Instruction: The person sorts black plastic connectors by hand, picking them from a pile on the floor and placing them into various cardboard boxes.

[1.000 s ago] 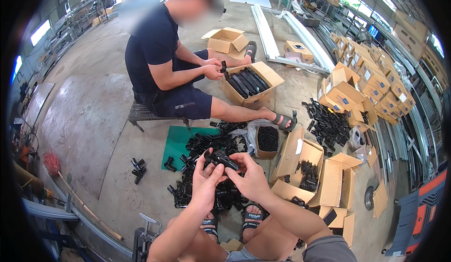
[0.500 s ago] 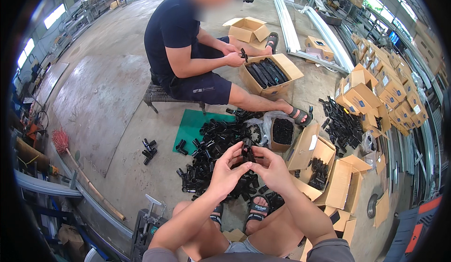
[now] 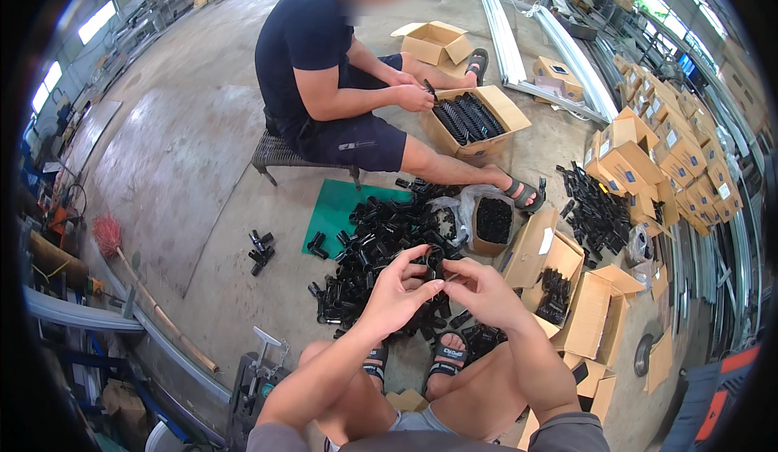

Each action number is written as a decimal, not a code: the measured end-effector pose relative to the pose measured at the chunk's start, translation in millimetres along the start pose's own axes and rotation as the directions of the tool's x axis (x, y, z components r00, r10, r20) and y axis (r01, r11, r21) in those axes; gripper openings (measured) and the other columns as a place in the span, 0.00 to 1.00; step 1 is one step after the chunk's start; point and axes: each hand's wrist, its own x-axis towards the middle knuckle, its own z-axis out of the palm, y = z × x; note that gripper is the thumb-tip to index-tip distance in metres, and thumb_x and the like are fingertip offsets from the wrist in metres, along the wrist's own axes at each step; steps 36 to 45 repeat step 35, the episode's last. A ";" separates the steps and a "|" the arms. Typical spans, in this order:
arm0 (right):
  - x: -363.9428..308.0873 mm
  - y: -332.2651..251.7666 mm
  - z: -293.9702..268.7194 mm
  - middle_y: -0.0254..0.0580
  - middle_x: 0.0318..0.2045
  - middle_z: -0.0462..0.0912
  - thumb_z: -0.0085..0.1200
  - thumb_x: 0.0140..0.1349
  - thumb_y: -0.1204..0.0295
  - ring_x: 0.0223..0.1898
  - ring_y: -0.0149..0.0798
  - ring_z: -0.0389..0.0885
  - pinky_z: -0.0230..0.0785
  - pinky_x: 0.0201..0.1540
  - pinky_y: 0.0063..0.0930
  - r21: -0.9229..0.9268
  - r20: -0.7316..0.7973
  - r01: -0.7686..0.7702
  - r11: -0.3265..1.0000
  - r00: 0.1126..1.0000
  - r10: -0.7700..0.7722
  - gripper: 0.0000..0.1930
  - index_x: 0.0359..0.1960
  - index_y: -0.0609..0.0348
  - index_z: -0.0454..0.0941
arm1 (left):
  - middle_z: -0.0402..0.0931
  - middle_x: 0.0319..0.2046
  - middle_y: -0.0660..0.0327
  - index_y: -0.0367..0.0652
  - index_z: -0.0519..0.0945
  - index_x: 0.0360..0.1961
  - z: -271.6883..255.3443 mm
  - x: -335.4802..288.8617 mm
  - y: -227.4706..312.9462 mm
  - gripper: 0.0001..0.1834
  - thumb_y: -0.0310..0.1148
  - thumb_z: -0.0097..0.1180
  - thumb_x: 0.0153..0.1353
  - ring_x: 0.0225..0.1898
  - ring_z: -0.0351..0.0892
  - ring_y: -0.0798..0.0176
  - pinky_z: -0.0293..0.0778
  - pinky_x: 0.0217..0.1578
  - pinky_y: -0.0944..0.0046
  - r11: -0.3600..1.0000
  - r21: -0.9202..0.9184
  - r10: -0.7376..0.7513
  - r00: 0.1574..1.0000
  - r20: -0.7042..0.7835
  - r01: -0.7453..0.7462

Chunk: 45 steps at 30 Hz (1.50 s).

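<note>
Between my two hands, above the heap, is a black tube-shaped fitting. My left hand curls round its left side, thumb and fingers closed on it. From the other side my right hand pinches at the fitting's lower end, the fingertips close to my left thumb. My fingers cover much of the piece, so its full shape is hidden. Below lies a heap of similar black fittings, partly on a green sheet. To the right, an open carton has black parts in it.
Across from me a seated person handles a black part over a carton of rowed black pieces. A plastic-lined box of small black parts stands beyond my right hand. More black parts and stacked cartons lie farther right.
The fitting has turned and sits lower between my fingers, and my right fingers have shifted on it. The other person's hands have moved closer to the carton of rowed pieces.
</note>
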 end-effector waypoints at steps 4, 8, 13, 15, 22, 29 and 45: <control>6.0 -8.0 -2.1 0.43 0.48 0.81 0.60 0.66 0.70 0.42 0.29 0.79 0.74 0.43 0.24 0.194 -0.056 -0.269 0.944 0.957 0.284 0.22 0.60 0.66 0.75 | 0.74 0.53 0.44 0.45 0.63 0.71 -4.7 0.9 -8.3 0.40 0.26 0.69 0.59 0.47 0.78 0.64 0.76 0.49 0.64 0.990 0.142 0.005 0.999 0.043 -0.011; 8.3 -14.1 -4.0 0.43 0.46 0.83 0.62 0.64 0.71 0.46 0.31 0.80 0.73 0.51 0.26 0.239 -0.116 -0.082 0.967 0.987 0.112 0.21 0.58 0.64 0.76 | 0.73 0.53 0.42 0.55 0.63 0.72 6.3 -9.6 12.1 0.43 0.24 0.68 0.57 0.47 0.77 0.65 0.76 0.49 0.64 0.992 0.120 -0.051 0.995 0.087 0.040; 4.3 -7.1 -11.2 0.43 0.44 0.83 0.64 0.62 0.73 0.44 0.31 0.82 0.76 0.50 0.27 0.207 -0.212 0.030 0.978 0.977 0.014 0.18 0.52 0.66 0.78 | 0.75 0.55 0.46 0.51 0.70 0.69 14.6 -3.3 4.1 0.35 0.21 0.64 0.59 0.49 0.79 0.62 0.78 0.48 0.65 0.979 0.196 0.047 0.997 0.064 -0.059; 8.5 -9.9 -3.2 0.43 0.43 0.84 0.65 0.62 0.72 0.43 0.31 0.83 0.77 0.48 0.26 0.211 -0.194 0.022 0.977 0.981 0.020 0.18 0.51 0.67 0.78 | 0.76 0.52 0.50 0.47 0.70 0.68 7.3 -3.7 2.5 0.35 0.19 0.63 0.59 0.46 0.80 0.65 0.77 0.46 0.67 0.970 0.168 0.161 0.982 0.103 -0.177; 0.4 -9.1 -9.5 0.44 0.45 0.84 0.65 0.63 0.71 0.47 0.31 0.82 0.75 0.53 0.26 0.181 -0.162 0.002 0.984 0.986 0.027 0.19 0.52 0.68 0.78 | 0.81 0.45 0.55 0.43 0.71 0.65 11.2 -6.0 3.9 0.34 0.15 0.63 0.56 0.46 0.82 0.66 0.79 0.46 0.67 0.971 0.189 0.131 0.986 0.103 -0.149; -0.3 -10.5 -9.4 0.45 0.44 0.84 0.66 0.62 0.74 0.45 0.31 0.83 0.77 0.51 0.27 0.279 -0.102 0.026 0.960 0.995 0.002 0.17 0.50 0.68 0.78 | 0.82 0.44 0.57 0.42 0.71 0.66 7.2 -9.9 6.2 0.36 0.13 0.63 0.55 0.45 0.81 0.67 0.79 0.46 0.68 0.966 0.194 0.145 0.980 0.135 -0.169; -0.7 -8.9 -11.4 0.44 0.45 0.84 0.66 0.62 0.73 0.46 0.31 0.83 0.77 0.52 0.26 0.268 -0.104 0.044 0.962 0.994 -0.017 0.18 0.50 0.67 0.77 | 0.80 0.48 0.57 0.44 0.69 0.67 7.9 -10.2 2.9 0.38 0.12 0.63 0.55 0.47 0.81 0.65 0.79 0.47 0.68 0.985 0.126 0.102 0.988 0.120 -0.117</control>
